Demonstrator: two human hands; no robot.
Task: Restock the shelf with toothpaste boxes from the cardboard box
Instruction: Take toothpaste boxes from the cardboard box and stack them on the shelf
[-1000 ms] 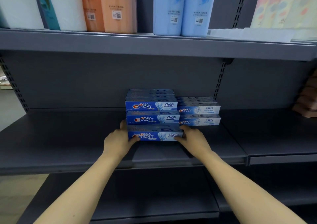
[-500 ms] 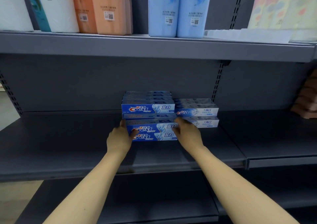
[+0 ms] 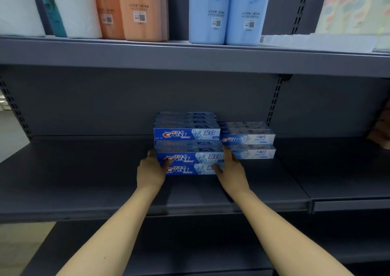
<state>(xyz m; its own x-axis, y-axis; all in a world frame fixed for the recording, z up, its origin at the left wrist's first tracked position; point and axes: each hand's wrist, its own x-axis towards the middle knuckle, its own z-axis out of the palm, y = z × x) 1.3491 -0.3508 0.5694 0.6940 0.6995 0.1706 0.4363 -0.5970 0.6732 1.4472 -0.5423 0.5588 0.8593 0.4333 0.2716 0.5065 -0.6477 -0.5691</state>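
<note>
A stack of blue Crest toothpaste boxes [image 3: 186, 133] stands on the dark grey middle shelf [image 3: 84, 180], with a lower stack of paler boxes [image 3: 249, 138] touching it on the right. The two front bottom boxes [image 3: 191, 163] sit between my hands. My left hand [image 3: 150, 171] presses their left end and my right hand [image 3: 230, 168] presses their right end. Fingers lie flat against the box ends. The cardboard box is out of view.
The shelf above carries white, orange and light blue refill pouches [image 3: 223, 11] and pastel packs [image 3: 354, 7]. A perforated upright [image 3: 274, 100] runs behind the paler stack. A lower shelf [image 3: 190, 244] sits under my forearms. Brown items [image 3: 382, 128] show at the right edge.
The front bottom boxes slid back toward the stack, pushed by both hands. The view tilted slightly upward.
</note>
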